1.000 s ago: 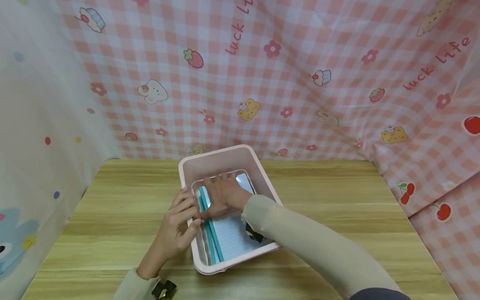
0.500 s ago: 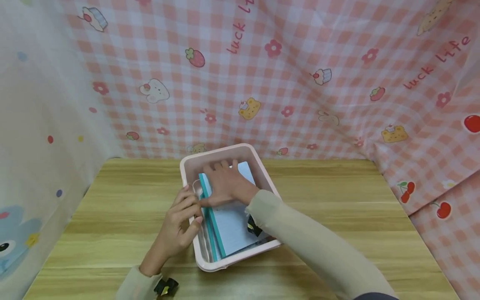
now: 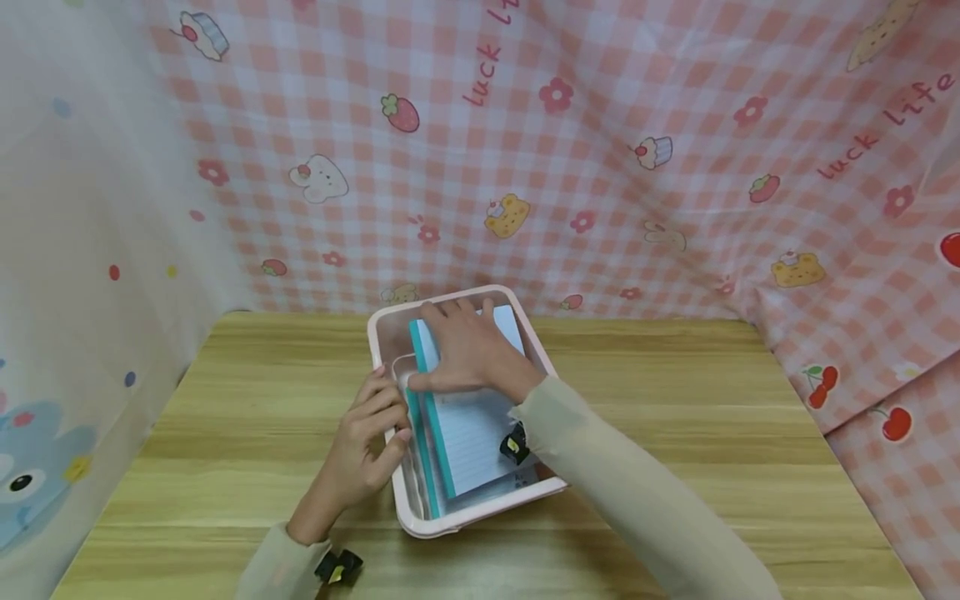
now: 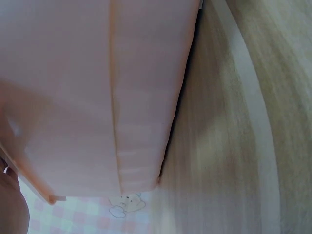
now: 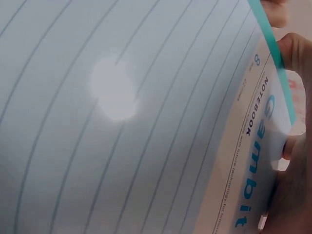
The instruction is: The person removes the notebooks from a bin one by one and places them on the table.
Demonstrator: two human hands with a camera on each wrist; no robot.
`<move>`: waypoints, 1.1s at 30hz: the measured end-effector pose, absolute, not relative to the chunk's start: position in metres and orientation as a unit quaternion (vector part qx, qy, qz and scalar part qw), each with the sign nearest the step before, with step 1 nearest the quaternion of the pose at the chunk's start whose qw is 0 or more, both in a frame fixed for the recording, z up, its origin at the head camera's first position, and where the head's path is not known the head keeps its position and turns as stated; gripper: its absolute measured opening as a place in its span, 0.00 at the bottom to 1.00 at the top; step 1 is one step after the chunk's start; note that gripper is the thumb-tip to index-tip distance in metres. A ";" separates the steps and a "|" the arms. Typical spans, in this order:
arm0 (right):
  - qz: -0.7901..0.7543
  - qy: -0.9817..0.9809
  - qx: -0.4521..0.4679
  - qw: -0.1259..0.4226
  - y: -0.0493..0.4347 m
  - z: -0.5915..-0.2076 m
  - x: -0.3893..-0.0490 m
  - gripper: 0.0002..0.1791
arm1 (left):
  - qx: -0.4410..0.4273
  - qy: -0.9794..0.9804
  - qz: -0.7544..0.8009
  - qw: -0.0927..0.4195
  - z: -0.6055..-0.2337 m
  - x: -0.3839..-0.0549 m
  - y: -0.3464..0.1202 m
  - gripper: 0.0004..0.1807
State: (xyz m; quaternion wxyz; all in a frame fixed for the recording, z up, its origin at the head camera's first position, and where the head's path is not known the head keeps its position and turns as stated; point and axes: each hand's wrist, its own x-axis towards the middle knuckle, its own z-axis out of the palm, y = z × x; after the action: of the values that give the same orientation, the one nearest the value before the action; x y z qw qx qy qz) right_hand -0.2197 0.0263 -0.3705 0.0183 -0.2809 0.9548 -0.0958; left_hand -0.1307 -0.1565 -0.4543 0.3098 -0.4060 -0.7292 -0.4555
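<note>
Right hand point(image 3: 471, 346): I see it gripping the teal-edged notebook point(image 3: 476, 446).
Left hand point(image 3: 358, 440): holds the pink bin point(image 3: 418, 527) by its rim.

The left forearm point(image 3: 306, 510) is slanting inward, and the left hand point(image 3: 367, 433) is gripping left of the middle of the table point(image 3: 675, 442), fingers bending. The right arm point(image 3: 645, 492) is crossing diagonally; the right hand point(image 3: 472, 346), nearer the far edge, is gripping, its thumb pointing toward the left edge.
</note>
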 end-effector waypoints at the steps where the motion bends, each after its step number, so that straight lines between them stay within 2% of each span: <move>1: -0.098 0.955 -0.280 0.014 0.027 -0.368 -0.219 0.55 | -0.405 -0.730 -0.455 0.310 -0.454 -0.131 -0.157 0.08; 5: -0.111 0.955 -0.275 -0.006 0.032 -0.357 -0.216 0.58 | -0.399 -0.737 -0.452 0.306 -0.454 -0.130 -0.158 0.08; 23: -0.132 0.938 -0.298 -0.116 0.047 -0.303 -0.198 0.45 | -0.391 -0.744 -0.451 0.301 -0.454 -0.129 -0.159 0.07; 33: -0.159 0.931 -0.286 -0.159 0.071 -0.267 -0.199 0.46 | -0.390 -0.742 -0.455 0.299 -0.456 -0.128 -0.157 0.07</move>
State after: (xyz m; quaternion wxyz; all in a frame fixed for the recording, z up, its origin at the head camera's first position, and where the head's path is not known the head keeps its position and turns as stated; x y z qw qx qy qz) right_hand -0.1993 0.0709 -0.2669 -0.1595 -0.2861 0.9314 -0.1590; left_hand -0.1284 -0.1572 -0.4561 0.2990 -0.3899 -0.7425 -0.4554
